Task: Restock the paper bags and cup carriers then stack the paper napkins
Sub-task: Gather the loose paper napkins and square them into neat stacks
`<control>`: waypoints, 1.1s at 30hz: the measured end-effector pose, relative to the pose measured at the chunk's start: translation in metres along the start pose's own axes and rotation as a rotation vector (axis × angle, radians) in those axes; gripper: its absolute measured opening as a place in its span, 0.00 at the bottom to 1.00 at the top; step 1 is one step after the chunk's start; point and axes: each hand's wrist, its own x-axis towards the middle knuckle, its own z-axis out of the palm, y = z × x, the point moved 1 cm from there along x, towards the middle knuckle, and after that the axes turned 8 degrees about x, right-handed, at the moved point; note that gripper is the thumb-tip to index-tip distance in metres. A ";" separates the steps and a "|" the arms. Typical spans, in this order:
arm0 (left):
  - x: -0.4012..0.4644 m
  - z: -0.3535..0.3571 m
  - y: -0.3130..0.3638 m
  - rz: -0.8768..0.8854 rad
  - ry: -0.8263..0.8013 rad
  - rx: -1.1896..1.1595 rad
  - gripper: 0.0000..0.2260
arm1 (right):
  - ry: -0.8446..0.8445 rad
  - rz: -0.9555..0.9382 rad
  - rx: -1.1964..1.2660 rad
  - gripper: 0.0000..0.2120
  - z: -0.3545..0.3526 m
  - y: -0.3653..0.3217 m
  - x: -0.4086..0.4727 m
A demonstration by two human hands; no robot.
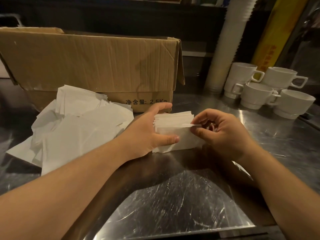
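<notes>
Left hand (147, 130) reaching in from the lower left, forearm bare, cupped round the left end of a small upright stack of white folded paper napkins (174, 134); thumb laid along the stack's near face, remaining fingers (162, 108) curled over its far side. Right hand (223, 134) entering from the lower right, thumb and forefinger pressed together on the top right edge of the nearest napkin, other fingers loosely curled behind.

Stack standing on a scratched, reflective stainless-steel bench (173, 205), just in front of the right end of a creased brown cardboard carton (90, 66) with open flaps and black printed characters on its lower front. Loose heap of white unfolded and crumpled paper napkins (76, 129) spread on the bench to the left of the stack, touching the carton's front and partly under the left forearm.

Cluster of white ceramic mugs with square handles (266, 90) at the right rear, some stacked in twos. Tall leaning column of nested white paper cups (226, 49) just left of the mugs. Yellow upright panel with red markings (273, 40) behind. Dim, dark shelving across the background.
</notes>
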 end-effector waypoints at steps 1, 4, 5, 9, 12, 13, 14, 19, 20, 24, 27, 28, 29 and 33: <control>0.000 0.000 0.000 0.004 0.004 0.006 0.38 | 0.004 -0.015 -0.003 0.10 0.002 0.000 -0.001; 0.001 0.001 0.000 0.024 0.006 0.040 0.37 | 0.000 -0.047 -0.060 0.10 0.005 -0.002 0.001; 0.001 0.001 -0.001 0.033 0.011 0.057 0.37 | -0.004 -0.051 -0.082 0.10 0.006 0.000 0.002; 0.000 0.001 -0.003 0.075 0.052 0.058 0.35 | -0.024 -0.020 -0.086 0.18 0.008 0.003 0.002; -0.002 0.003 -0.003 0.147 0.078 0.026 0.36 | -0.098 -0.027 -0.027 0.40 0.010 0.002 0.000; -0.003 0.004 -0.004 0.160 0.070 -0.002 0.36 | -0.116 -0.024 -0.014 0.42 0.011 0.001 0.000; -0.003 0.004 -0.004 0.165 0.055 -0.035 0.37 | -0.117 -0.022 -0.005 0.40 0.011 0.000 0.000; 0.000 0.003 -0.006 0.069 -0.036 -0.125 0.42 | -0.092 -0.006 -0.020 0.17 0.011 0.000 -0.003; 0.000 0.003 -0.006 0.056 -0.046 -0.139 0.42 | -0.081 -0.005 0.007 0.18 0.011 0.001 -0.003; -0.001 0.004 -0.005 0.061 -0.057 -0.180 0.37 | -0.125 0.041 0.087 0.27 0.010 0.000 -0.002; -0.001 0.004 -0.004 0.075 -0.056 -0.194 0.33 | -0.114 0.015 -0.016 0.19 0.010 -0.003 -0.002; -0.001 0.005 -0.005 0.083 -0.054 -0.201 0.31 | -0.105 0.016 0.022 0.20 0.010 -0.003 -0.002; -0.002 0.005 -0.005 0.090 -0.054 -0.210 0.29 | -0.110 0.034 0.081 0.24 0.011 -0.003 -0.002; -0.003 0.006 -0.008 0.120 -0.045 -0.184 0.28 | -0.198 0.076 0.122 0.31 0.012 -0.003 -0.001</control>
